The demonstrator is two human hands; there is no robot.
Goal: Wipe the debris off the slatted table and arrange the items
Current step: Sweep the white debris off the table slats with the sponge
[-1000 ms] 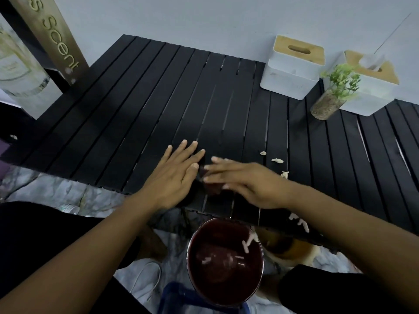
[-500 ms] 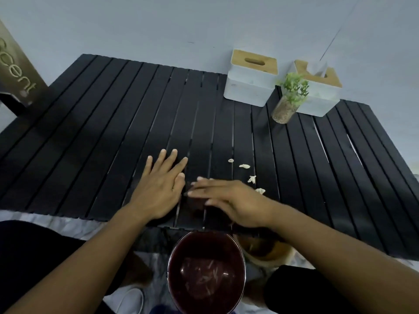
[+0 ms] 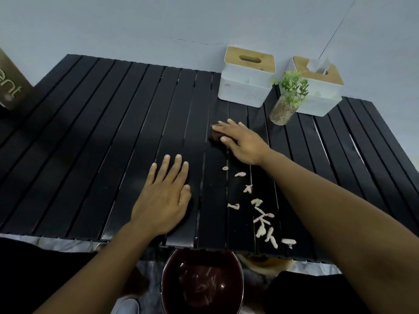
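Slatted table (image 3: pixel 113 132): black, smooth, soft sheen on the slats left of centre. Wiping pad (image 3: pixel 214 135) gripped in my right hand (image 3: pixel 242 143): dark, matt, material unclear. Debris (image 3: pixel 260 216), lower right: pale, rough, soft-looking scraps. Left tissue box (image 3: pixel 244 89) and right tissue box (image 3: pixel 317 103), upper right: white matt bodies, plastic-looking, light wood lids. Paper tissue (image 3: pixel 318 64) sticks from the right one. Plant jar (image 3: pixel 282 109): clear, gritty fill. Bowl (image 3: pixel 167 268), bottom: dark red, glossy inside, shiny rim.

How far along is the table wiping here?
Done: some pale scraps sit in the bowl below the table edge. In hand: the right hand holds a dark pad on the slats; the left hand rests flat. Left: a trail of scraps beside the right forearm.
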